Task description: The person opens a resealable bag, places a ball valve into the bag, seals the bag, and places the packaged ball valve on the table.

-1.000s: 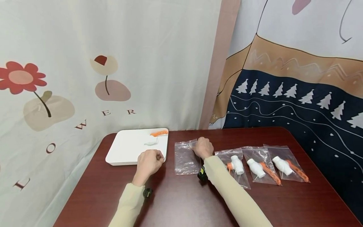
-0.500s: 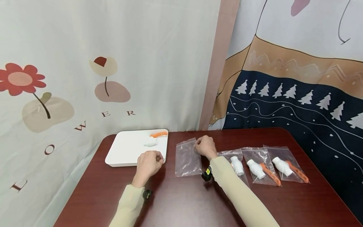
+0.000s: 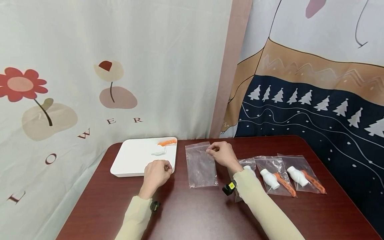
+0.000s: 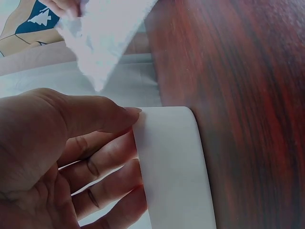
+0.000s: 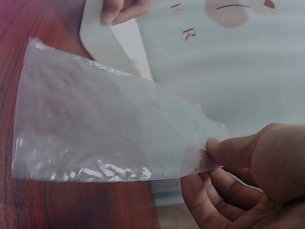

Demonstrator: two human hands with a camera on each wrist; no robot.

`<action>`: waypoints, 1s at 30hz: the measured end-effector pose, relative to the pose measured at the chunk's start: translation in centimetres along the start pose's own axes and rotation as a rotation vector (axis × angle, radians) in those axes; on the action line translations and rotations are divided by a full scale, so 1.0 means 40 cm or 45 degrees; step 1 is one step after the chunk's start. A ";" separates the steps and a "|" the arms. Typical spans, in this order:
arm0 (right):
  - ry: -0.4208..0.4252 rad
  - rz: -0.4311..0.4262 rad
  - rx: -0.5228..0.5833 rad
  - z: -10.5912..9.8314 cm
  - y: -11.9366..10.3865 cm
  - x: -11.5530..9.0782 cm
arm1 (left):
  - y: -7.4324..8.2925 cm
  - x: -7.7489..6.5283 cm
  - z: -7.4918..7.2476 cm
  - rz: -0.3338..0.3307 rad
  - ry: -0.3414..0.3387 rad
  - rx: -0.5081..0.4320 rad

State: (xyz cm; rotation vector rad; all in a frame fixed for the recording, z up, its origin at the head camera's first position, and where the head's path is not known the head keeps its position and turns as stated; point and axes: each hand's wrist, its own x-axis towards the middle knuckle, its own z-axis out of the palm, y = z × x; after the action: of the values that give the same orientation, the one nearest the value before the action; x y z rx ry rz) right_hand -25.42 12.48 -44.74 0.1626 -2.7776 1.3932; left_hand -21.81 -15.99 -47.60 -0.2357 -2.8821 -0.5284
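Observation:
My right hand (image 3: 223, 154) pinches the upper right side of a clear zip bag (image 3: 201, 166) between thumb and fingers. In the right wrist view the bag (image 5: 90, 124) slants with its wide bottom end away from the hand, nothing visible inside it. At the front right corner of the white tray (image 3: 132, 158) is my left hand (image 3: 156, 173); in the left wrist view its thumb and curled fingers hold the tray's rim (image 4: 171, 162). In the tray's far right part lie a white piece (image 3: 159, 150) and an orange handle-like piece (image 3: 167, 142).
To the right lie three filled zip bags, each with a white pipe-shaped fitting; the middle bag (image 3: 277, 161) and the right bag (image 3: 295, 160) show orange pieces. My right forearm partly covers the nearest bag (image 3: 240, 163). A curtain (image 3: 168, 83) hangs behind the table.
My right hand has moved right and slightly up with the bag, whose top edge has come up and whose body has tilted. The left hand and tray stay where they were.

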 end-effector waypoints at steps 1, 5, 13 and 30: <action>-0.001 -0.011 0.006 -0.008 -0.001 -0.005 | 0.000 0.001 0.000 0.000 0.000 0.000; 0.020 -0.076 0.008 -0.038 -0.005 -0.025 | 0.002 0.004 0.001 0.002 -0.001 -0.001; -0.002 -0.123 0.078 -0.098 -0.015 -0.071 | 0.000 0.003 0.002 -0.012 -0.012 0.000; -0.033 -0.193 0.255 -0.171 -0.031 -0.133 | 0.049 0.007 -0.039 0.006 0.021 -0.317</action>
State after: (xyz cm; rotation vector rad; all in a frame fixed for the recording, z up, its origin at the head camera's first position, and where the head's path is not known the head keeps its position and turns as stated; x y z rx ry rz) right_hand -20.16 17.65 -40.05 0.3900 -2.5778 1.6363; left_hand -21.45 -14.72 -45.44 -0.2739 -2.7942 -0.8848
